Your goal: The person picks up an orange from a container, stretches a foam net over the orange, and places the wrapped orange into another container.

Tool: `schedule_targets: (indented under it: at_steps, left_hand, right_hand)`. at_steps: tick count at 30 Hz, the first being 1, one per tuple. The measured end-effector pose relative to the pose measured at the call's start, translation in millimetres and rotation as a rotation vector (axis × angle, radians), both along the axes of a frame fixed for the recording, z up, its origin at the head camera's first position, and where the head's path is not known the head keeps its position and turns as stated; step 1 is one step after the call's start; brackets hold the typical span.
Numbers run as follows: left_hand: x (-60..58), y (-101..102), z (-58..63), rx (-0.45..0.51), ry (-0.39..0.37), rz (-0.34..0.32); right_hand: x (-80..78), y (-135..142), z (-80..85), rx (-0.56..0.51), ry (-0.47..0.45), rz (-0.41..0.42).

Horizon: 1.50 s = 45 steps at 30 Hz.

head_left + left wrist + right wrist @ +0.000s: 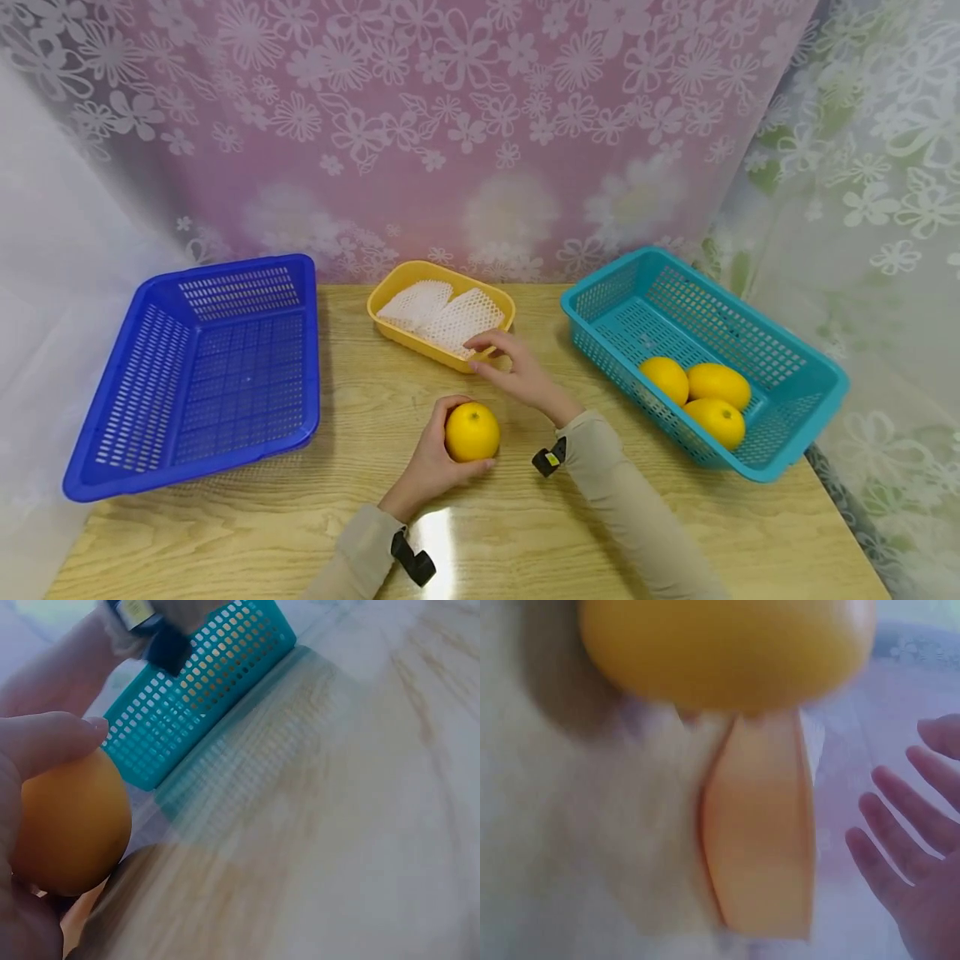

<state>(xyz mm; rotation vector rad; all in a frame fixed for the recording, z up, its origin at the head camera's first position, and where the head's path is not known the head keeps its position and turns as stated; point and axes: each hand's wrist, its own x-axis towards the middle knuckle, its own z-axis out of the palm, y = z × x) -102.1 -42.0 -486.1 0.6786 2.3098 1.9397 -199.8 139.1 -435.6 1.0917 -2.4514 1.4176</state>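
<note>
My left hand [438, 454] grips a smooth, round yellow fruit [472, 432] over the table, with fingers and thumb curled about its left side. The fruit looks like an orange, and a small stem spot shows on its top. In the left wrist view the thumb lies over the top of the fruit [75, 825]. My right hand [517, 375] reaches to the front right rim of a small yellow basket [405, 335]. Its fingers are spread and hold nothing, as the right wrist view of the hand [922, 855] also shows. White foam net sleeves [461, 321] lie inside that basket.
A turquoise perforated basket [622, 354] stands at the right, holding three similar yellow fruits [717, 385] near its front end. At the left is a deep blue perforated basket [311, 358]. A flowered pink curtain [450, 167] hangs behind the wooden table [262, 521].
</note>
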Motion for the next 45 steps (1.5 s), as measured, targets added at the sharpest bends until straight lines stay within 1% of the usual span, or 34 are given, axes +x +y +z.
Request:
schedule_targets:
  at_steps: [3, 5, 8, 10, 13, 16, 19, 22, 25, 29, 32, 35, 40, 42, 45]
  left_hand:
    - [0.2, 0, -0.2, 0.019, -0.016, 0.0]
    - [0.3, 1, -0.4, 0.029, -0.001, -0.003]
    - [-0.2, 1, -1.1, 0.045, 0.033, -0.007]
    - [-0.8, 1, -1.2, 0.06, 0.047, -0.014]
    - [-1.2, 2, -0.4, 0.066, 0.043, -0.027]
    - [-1.0, 1, 0.7, 0.036, 0.038, -0.022]
    - [-0.6, 0, 1.5, -0.003, 0.037, -0.008]
    - [-1.0, 1, 1.4, -0.018, 0.053, -0.008]
    - [-1.9, 2, 0.7, -0.014, 0.065, -0.02]
    - [-1.6, 3, -0.3, -0.002, 0.048, -0.022]
    - [-1.6, 4, -3.5, 0.012, 0.059, -0.02]
    - [-3.5, 6, -13.3, 0.016, 0.082, -0.026]
    - [-10.8, 7, -34.7, 0.003, 0.084, -0.063]
    - [-12.8, 6, -38.6, 0.011, 0.077, -0.078]
    - [-14.0, 5, -40.9, 0.015, 0.069, -0.088]
  right_hand:
    - [-19.9, 1, 6.8, 0.145, 0.14, -0.062]
    - [-31.2, 0, 10.8, 0.25, 0.224, -0.094]
    - [-46.2, -2, 14.8, 0.384, 0.286, -0.116]
    - [-54.0, -3, 16.8, 0.466, 0.286, -0.124]
    - [-63.8, -3, 17.6, 0.589, 0.234, -0.131]
    - [-70.4, -5, 17.1, 0.684, 0.158, -0.129]
    - [-75.5, -9, 15.0, 0.746, 0.109, -0.127]
    - [-78.6, -13, 12.2, 0.774, 0.091, -0.132]
    - [-80.4, -17, 8.8, 0.795, 0.087, -0.144]
    - [-81.8, -20, 4.6, 0.825, 0.106, -0.162]
    - [-82.5, -21, 2.9, 0.835, 0.129, -0.185]
    - [-82.8, -20, 2.0, 0.82, 0.14, -0.205]
    - [-82.3, -18, 6.2, 0.736, 0.165, -0.223]
    - [-80.8, -18, 11.0, 0.702, 0.168, -0.236]
    - [-77.7, -17, 18.8, 0.657, 0.144, -0.26]
